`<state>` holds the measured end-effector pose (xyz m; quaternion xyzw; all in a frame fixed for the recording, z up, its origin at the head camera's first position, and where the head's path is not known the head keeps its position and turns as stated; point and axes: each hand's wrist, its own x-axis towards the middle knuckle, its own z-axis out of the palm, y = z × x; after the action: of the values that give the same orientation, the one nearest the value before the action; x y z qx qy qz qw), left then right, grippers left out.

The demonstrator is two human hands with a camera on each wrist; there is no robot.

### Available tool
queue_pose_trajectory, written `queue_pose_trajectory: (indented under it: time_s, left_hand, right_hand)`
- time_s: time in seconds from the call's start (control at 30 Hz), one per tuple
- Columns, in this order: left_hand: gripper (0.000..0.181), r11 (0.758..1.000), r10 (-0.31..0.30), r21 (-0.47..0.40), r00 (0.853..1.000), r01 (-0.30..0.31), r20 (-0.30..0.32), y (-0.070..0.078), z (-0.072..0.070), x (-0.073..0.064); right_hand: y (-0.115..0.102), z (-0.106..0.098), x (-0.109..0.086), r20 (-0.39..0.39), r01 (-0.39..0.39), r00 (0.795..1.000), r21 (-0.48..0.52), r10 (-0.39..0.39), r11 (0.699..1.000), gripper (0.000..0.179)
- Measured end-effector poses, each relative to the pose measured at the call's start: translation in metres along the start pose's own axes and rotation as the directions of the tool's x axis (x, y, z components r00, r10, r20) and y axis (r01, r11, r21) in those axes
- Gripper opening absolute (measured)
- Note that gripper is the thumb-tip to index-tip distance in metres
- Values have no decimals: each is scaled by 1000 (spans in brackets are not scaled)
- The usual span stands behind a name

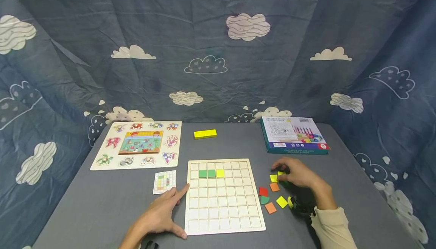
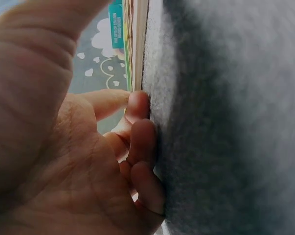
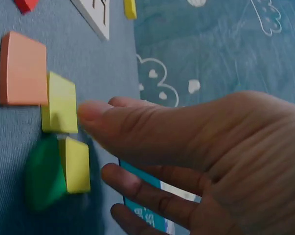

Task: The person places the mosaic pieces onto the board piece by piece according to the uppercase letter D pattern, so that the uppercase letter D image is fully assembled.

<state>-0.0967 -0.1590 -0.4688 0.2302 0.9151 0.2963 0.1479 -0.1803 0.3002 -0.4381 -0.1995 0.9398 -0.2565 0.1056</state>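
My left hand (image 1: 161, 212) is at the near left of a wooden grid board (image 1: 223, 203), index fingertip and thumb touching its left edge. Two green square tiles (image 1: 207, 173) and a yellow square tile (image 1: 220, 173) sit side by side in an upper row of the board. To its right, my right hand (image 1: 301, 172) hovers over loose tiles with nothing in its grasp. In the right wrist view its thumb tip is right by a yellow tile (image 3: 63, 108); beside that lie another yellow tile (image 3: 78, 167), a rounded green piece (image 3: 42, 174) and an orange tile (image 3: 27, 71).
More loose tiles, red (image 1: 263, 191), orange (image 1: 270, 208) and yellow (image 1: 282, 202), lie right of the board. A pattern card (image 1: 165, 182) and a picture puzzle board (image 1: 107, 155) are at left. Behind stand a yellow block (image 1: 205, 134) and a toy box (image 1: 295, 135).
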Motion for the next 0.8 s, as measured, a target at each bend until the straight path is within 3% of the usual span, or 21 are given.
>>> queue_pose_trajectory:
  time_s: [0.43, 0.8]
  left_hand:
    - [130, 998, 32, 60, 999, -30, -28, -1, 2, -2]
    - [133, 996, 26, 81, 999, -24, -22, 0, 1, 0]
  right_hand:
    - [6, -9, -3, 109, -153, 983, 40, 148, 987, 35]
    - [7, -4, -4, 65, -146, 987, 10, 145, 989, 24]
